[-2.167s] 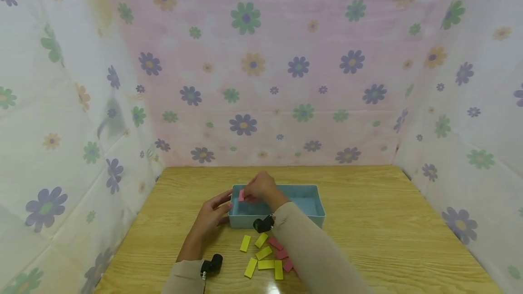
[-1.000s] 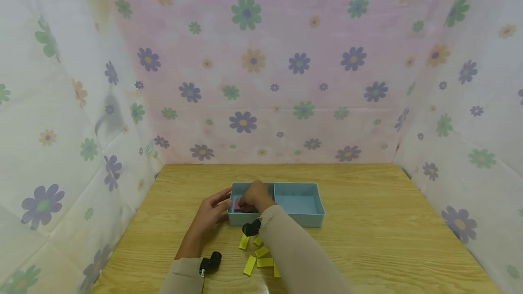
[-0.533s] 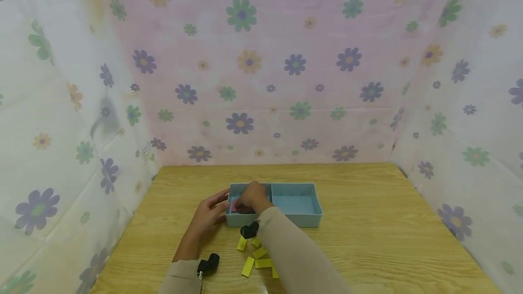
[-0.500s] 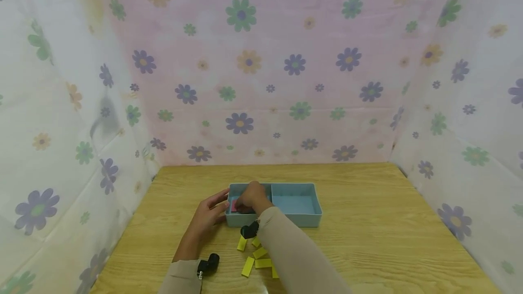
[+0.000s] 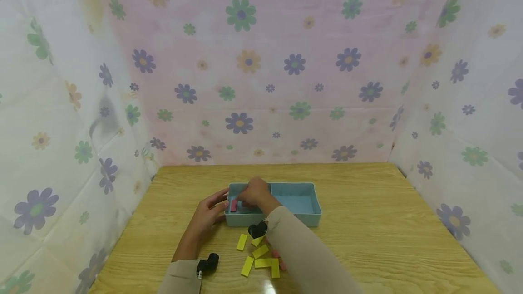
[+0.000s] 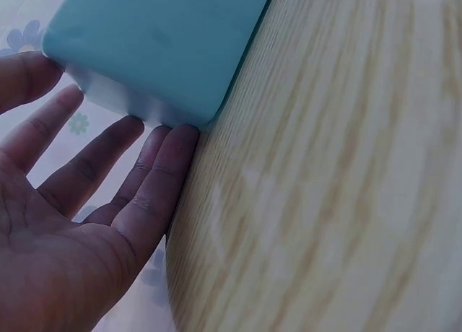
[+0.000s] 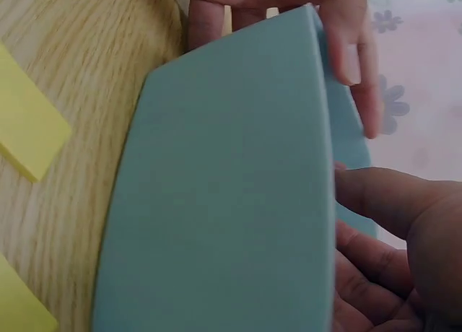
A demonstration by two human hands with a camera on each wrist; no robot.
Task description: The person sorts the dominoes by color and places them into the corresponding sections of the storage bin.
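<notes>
A light blue divided box [image 5: 282,220] sits on the table, its divider partly behind my right hand. One pink rectangular block [image 5: 234,205] lies near the left end of the left compartment. My right hand [image 5: 256,193] is over that compartment, just right of the block and apart from it. In the right wrist view its thumb [image 7: 390,195] reaches past the box's rim, the fingers partly hidden by the wall. My left hand [image 5: 206,214] rests against the box's left end. In the left wrist view its spread fingertips [image 6: 177,133] touch the end wall.
Several yellow blocks [image 5: 247,267] lie loose on the wooden table [image 5: 367,221] in front of the box. A few pink blocks [image 5: 283,265] show beside them, partly under my right forearm. A flowered cloth [image 5: 269,80] hangs around the table.
My right hand carried the pink block down to the left end of the compartment and let go of it. It has since moved slightly up and right. The left hand stays at the box.
</notes>
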